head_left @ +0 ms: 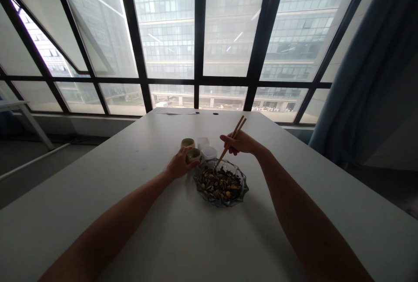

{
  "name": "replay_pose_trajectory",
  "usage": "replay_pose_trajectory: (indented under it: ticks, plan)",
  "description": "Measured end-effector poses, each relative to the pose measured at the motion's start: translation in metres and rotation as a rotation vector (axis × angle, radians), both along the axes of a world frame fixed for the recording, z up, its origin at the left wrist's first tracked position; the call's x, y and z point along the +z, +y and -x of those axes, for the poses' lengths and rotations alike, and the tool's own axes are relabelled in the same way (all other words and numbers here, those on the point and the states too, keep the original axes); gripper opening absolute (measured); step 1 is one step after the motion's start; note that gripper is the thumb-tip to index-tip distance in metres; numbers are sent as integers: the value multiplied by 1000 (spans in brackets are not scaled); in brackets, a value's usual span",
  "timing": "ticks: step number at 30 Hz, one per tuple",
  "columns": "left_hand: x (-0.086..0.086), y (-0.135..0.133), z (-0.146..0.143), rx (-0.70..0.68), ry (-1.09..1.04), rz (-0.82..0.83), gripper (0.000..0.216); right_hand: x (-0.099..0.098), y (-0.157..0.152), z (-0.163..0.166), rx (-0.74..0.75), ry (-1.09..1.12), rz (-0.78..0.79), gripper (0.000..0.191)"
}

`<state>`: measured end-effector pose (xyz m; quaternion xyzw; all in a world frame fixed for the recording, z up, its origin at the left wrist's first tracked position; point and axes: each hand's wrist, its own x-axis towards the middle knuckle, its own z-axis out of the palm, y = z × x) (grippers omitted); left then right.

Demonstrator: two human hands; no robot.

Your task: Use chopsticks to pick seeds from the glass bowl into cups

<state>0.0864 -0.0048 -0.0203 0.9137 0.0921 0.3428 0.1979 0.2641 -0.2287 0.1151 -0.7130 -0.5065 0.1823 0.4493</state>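
My right hand (241, 142) is closed around a pair of wooden chopsticks (225, 151), their tips down in a glass bowl (245, 190) with a jagged rim. Mixed small dry pieces (222, 184), dark, striped and some yellowish, fill the bowl; they look like seeds and nuts. My left hand (180, 163) wraps round a small greenish cup (193, 156) just beyond the bowl's left side. Behind it stands a second greenish cup (187, 143), near my left fingertips. Two clear plastic containers (209, 152) sit right of the cups. Whether the chopsticks pinch a piece is too small to tell.
The white table (146, 221) reaches to the windows, with papers (176, 111) and dark holes at its far edge. A blue curtain (359, 68) hangs at the right. Another table's leg (35, 126) shows at the left.
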Motion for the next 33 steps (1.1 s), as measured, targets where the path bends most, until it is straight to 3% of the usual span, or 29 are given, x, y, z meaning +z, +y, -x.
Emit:
replay_pose_trajectory:
  ticks: [11,22,28,33]
  plan:
    - [7,-5,5,93,74,-57,60,-2,2,0,-17,-13,77,60]
    - [11,-9,6,98,99,-48,58,0,1,4,115,-2,79,52]
    - [8,-7,5,101,102,-43,65,4,-8,-5,73,55,-30,60]
    - [6,-5,4,120,130,-39,72,1,-9,-15,-8,195,-257,61]
